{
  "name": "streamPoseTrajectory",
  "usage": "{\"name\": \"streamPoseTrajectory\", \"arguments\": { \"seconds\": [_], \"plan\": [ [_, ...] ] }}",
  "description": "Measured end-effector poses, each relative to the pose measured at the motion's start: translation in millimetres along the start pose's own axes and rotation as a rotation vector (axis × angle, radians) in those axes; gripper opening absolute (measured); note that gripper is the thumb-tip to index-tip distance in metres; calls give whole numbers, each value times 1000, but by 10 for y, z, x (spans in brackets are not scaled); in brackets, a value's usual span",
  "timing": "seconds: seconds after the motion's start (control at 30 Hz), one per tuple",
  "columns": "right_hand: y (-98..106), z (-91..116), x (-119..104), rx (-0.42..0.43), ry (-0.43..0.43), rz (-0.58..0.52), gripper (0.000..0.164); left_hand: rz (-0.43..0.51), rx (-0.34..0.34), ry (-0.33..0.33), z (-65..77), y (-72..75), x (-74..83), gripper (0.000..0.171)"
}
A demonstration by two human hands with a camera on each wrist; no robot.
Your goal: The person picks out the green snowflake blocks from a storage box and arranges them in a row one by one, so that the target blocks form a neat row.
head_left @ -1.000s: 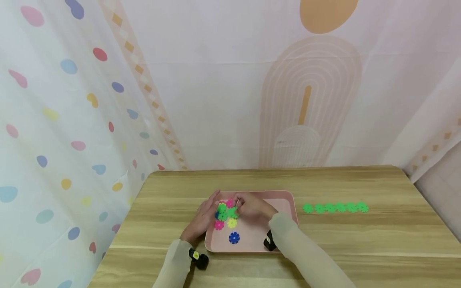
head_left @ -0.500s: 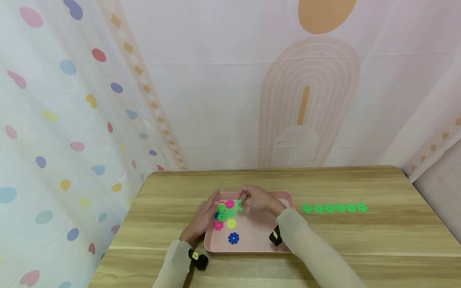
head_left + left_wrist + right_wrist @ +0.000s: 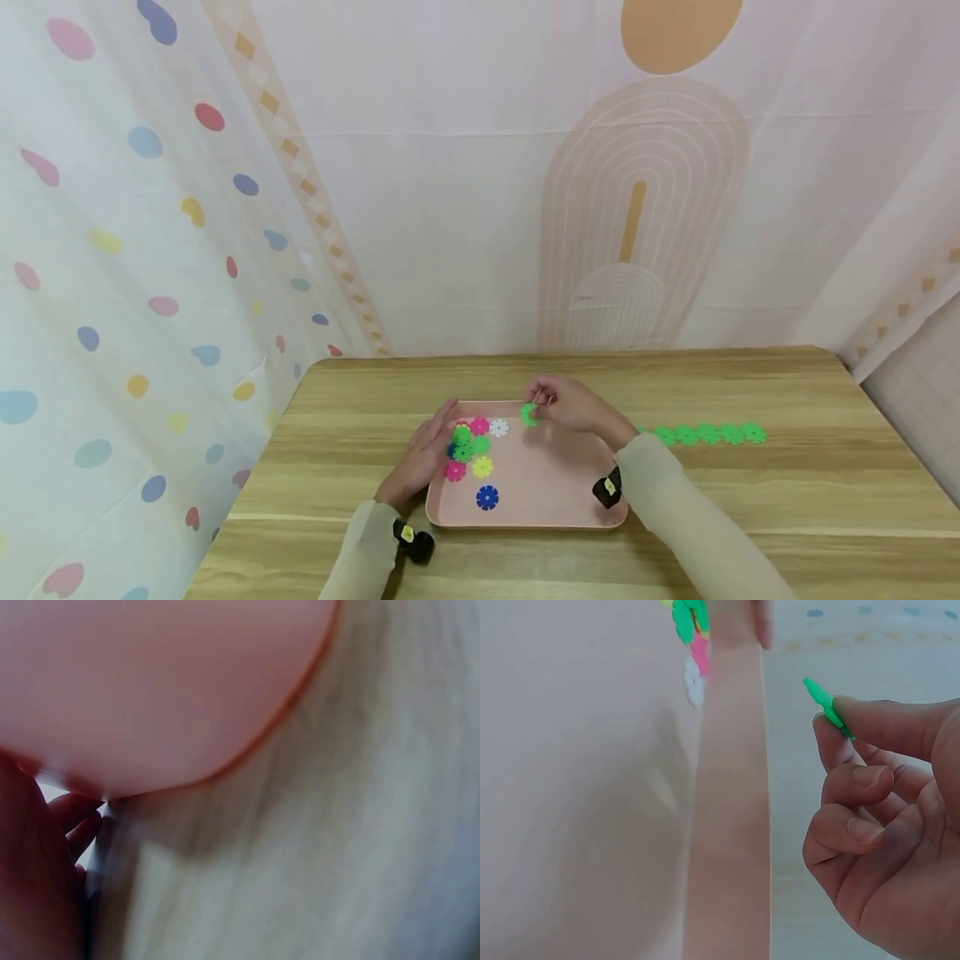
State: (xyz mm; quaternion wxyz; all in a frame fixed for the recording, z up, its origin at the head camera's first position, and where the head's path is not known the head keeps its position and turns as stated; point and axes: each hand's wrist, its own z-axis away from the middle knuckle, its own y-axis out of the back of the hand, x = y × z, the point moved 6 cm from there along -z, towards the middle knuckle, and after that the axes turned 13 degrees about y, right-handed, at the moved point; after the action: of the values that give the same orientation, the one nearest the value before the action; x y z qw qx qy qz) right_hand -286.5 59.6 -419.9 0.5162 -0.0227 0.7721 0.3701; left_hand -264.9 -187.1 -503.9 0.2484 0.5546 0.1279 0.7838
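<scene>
In the head view my right hand (image 3: 572, 406) is above the far rim of the pink tray (image 3: 547, 483). Thumb and index finger pinch a green snowflake disc (image 3: 819, 696), seen nearly edge-on in the right wrist view. The other fingers curl loosely below it. My left hand (image 3: 420, 457) lies along the tray's left side with fairly straight fingers. Near its fingers, several green discs (image 3: 462, 451) overlap in the tray, with pink discs (image 3: 455, 471) around them. A white disc (image 3: 499, 427), a yellow disc (image 3: 482, 467) and a blue disc (image 3: 487, 498) lie flat in the tray.
Right of the tray, a straight row of several green discs (image 3: 708, 434) lies on the wooden table (image 3: 787, 500); my right forearm partly covers its left end. A patterned curtain (image 3: 450, 208) hangs behind the table.
My right hand has lifted a green disc from the pile and carried it right, toward the tray's far rim. The white disc has come into view. My left hand has stayed in place.
</scene>
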Motion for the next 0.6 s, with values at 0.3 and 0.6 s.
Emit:
{"name": "streamPoseTrajectory", "arguments": {
  "seconds": [0.3, 0.6],
  "plan": [
    [233, 214, 121, 45, -2, 1, 12, -6, 9, -5, 9, -7, 4, 53],
    [489, 506, 238, 91, -7, 43, 12, -13, 14, -34, -6, -31, 13, 56]
  ]
}}
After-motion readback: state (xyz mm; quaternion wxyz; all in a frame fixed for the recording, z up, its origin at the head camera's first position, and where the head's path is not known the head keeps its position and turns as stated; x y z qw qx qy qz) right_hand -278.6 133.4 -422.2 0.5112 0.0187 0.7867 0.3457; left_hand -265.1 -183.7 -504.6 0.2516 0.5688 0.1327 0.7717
